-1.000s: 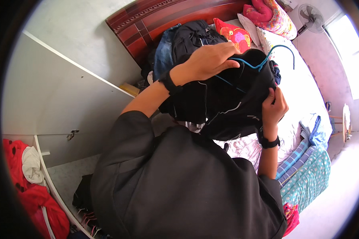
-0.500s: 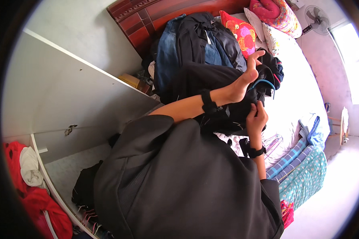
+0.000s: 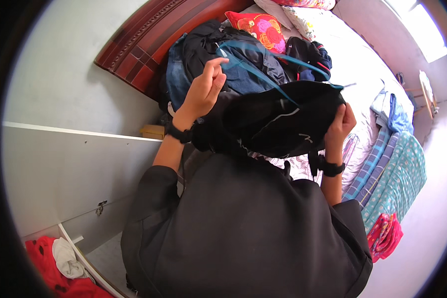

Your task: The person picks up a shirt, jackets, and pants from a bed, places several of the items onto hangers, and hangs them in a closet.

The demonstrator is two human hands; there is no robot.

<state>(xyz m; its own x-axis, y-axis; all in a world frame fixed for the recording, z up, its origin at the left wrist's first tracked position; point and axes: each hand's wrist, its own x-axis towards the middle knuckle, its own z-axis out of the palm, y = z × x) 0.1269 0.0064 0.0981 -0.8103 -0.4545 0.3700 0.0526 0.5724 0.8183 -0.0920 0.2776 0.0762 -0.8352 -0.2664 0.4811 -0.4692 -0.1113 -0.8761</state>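
Observation:
A black garment with a small white mark and a white line spreads in front of me over the near side of the bed. My right hand grips its right edge, thumb and fingers closed on the cloth. A blue clothes hanger, smeared by motion, slants above the garment. At the hanger's left end is my left hand, fingers curled, with a fingertip at the blue bar. The hanger's right end lies close to the garment's far right edge. Both wrists wear black bands.
Jeans and dark jackets are piled by the wooden headboard. Beyond are a red floral pillow and a dark clothes heap. Folded bedding lies right. At left stand a white cabinet panel and red clothing.
My left hand has swung left and nearer to me, bringing the hanger leftward off the garment. My right hand has shifted right and a bit up, spreading the garment. The view has turned.

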